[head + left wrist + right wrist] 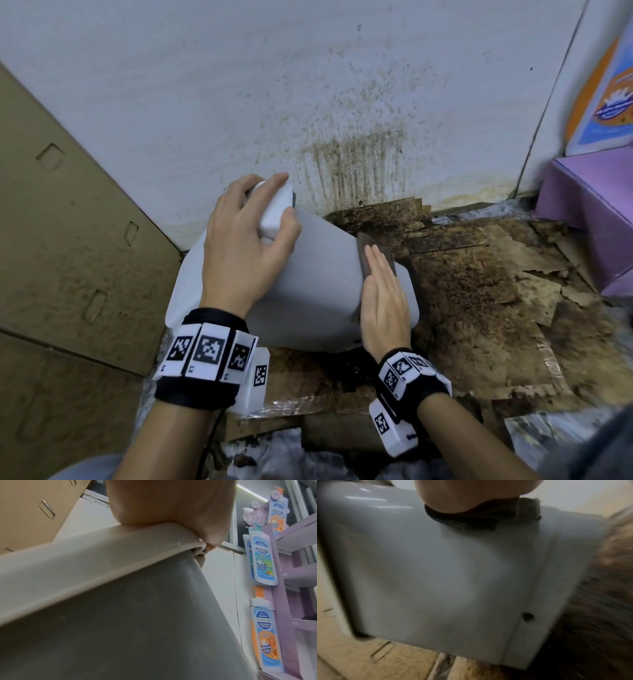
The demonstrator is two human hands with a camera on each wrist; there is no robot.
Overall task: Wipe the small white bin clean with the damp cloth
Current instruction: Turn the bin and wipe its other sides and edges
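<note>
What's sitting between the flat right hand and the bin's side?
The dark grey cloth, pressed by the right hand against the small white plastic bin; head view shows it.

One white bin (318, 274), one dark cloth (371, 248), two hands, one purple shelf rack (295, 574), one cardboard box (61, 222).

Left hand (171, 507) on white bin (120, 601) rim

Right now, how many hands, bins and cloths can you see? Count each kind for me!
Bare hands: 2, the left hand gripping the bin's rim and the right hand pressing flat on the cloth
Small white plastic bin: 1, tipped over
Dark grey damp cloth: 1
Total: 4
</note>
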